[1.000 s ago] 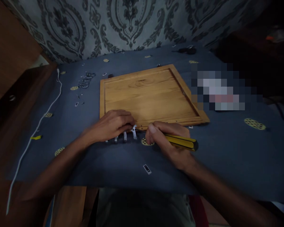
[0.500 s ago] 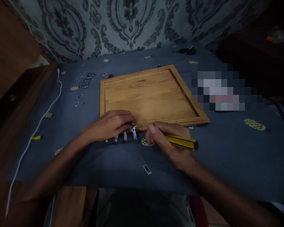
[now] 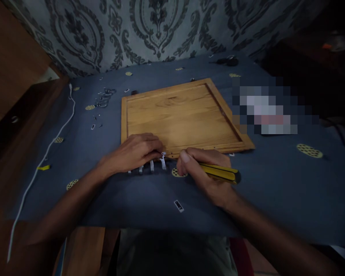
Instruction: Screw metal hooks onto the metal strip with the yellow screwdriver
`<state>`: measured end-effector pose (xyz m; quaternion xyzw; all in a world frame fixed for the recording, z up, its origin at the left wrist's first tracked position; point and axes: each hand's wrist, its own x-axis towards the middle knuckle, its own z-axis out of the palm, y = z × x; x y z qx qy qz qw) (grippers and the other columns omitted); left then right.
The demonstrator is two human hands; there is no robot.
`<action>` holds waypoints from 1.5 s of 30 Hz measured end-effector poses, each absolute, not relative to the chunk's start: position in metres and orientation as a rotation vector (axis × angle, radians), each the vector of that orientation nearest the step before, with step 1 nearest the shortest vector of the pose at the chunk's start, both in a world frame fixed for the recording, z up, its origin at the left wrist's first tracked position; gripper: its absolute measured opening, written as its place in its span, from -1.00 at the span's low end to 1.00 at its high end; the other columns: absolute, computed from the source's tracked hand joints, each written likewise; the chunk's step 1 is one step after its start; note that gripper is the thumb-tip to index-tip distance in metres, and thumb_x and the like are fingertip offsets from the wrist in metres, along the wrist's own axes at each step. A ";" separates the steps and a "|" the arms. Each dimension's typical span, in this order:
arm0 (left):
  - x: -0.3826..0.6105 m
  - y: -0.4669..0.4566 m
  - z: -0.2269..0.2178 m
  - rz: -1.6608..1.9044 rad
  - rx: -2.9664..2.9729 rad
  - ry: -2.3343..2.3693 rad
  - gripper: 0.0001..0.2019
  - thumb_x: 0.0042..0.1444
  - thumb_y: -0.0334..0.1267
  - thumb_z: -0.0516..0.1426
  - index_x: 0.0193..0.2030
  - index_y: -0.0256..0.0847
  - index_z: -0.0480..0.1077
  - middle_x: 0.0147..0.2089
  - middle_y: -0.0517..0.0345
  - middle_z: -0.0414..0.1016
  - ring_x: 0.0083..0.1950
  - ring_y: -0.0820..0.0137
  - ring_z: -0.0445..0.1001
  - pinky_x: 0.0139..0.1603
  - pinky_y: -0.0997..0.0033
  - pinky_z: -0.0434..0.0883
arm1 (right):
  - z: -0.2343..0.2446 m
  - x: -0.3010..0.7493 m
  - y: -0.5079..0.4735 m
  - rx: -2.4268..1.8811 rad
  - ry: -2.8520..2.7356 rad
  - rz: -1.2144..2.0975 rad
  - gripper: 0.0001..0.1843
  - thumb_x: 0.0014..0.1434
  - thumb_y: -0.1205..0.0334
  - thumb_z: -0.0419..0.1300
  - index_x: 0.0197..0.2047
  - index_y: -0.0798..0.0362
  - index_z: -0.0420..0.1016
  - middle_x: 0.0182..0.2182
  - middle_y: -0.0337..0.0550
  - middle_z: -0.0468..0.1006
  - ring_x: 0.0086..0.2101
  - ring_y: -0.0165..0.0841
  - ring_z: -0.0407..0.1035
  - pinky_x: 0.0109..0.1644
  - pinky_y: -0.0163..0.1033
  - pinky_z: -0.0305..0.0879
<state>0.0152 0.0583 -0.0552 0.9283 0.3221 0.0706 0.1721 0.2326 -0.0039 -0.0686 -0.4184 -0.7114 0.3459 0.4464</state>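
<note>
A wooden board point(image 3: 172, 115) with a raised frame lies flat on the cloth. Along its near edge a row of small metal hooks point(image 3: 152, 166) sticks out toward me. My left hand point(image 3: 140, 150) rests over this edge, its fingers closed at the rightmost metal hook point(image 3: 163, 161); the fingertips partly cover it. My right hand point(image 3: 202, 165) is wrapped round the yellow and black handle of a screwdriver point(image 3: 218, 172). Its thin shaft points left to that same hook. Whether a screw sits at the tip is too small to see.
More metal hooks point(image 3: 105, 97) and a few small screws point(image 3: 97, 120) lie left of the board. A white cable point(image 3: 53, 142) with a yellow tag point(image 3: 43, 167) runs along the left side. A dark tool point(image 3: 227, 61) lies at the back; a blurred-out patch covers something at right.
The fingertips of my left hand have drawn back slightly to the left at the hook. My right hand and the screwdriver look almost the same.
</note>
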 end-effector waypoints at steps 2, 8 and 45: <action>0.015 0.058 -0.055 0.192 2.640 0.916 -0.85 0.41 -0.27 0.12 -0.13 -0.24 0.51 -0.19 0.12 0.54 -0.14 0.36 0.51 -0.15 0.43 0.32 | -0.069 0.233 -0.004 -1.040 -1.760 0.853 -0.50 0.44 0.19 0.08 -0.59 -0.02 0.31 -0.65 -0.32 0.44 -0.60 -0.46 0.36 -0.44 -0.28 0.21; 0.014 0.059 -0.056 0.217 2.633 0.881 -0.82 0.43 -0.22 0.11 -0.07 -0.23 0.50 -0.14 0.10 0.54 -0.12 0.37 0.52 -0.12 0.44 0.35 | -0.069 0.233 -0.004 -1.045 -1.756 0.851 -0.49 0.45 0.15 0.09 -0.59 -0.03 0.31 -0.65 -0.31 0.43 -0.60 -0.44 0.36 -0.45 -0.27 0.22; 0.016 0.061 -0.060 0.260 2.562 0.888 -0.86 0.39 -0.30 0.14 -0.08 -0.21 0.55 -0.15 0.12 0.57 -0.13 0.39 0.54 -0.13 0.45 0.36 | -0.066 0.233 -0.005 -1.067 -1.766 0.865 -0.46 0.46 0.07 0.08 -0.59 -0.03 0.32 -0.65 -0.29 0.44 -0.59 -0.43 0.36 -0.44 -0.26 0.25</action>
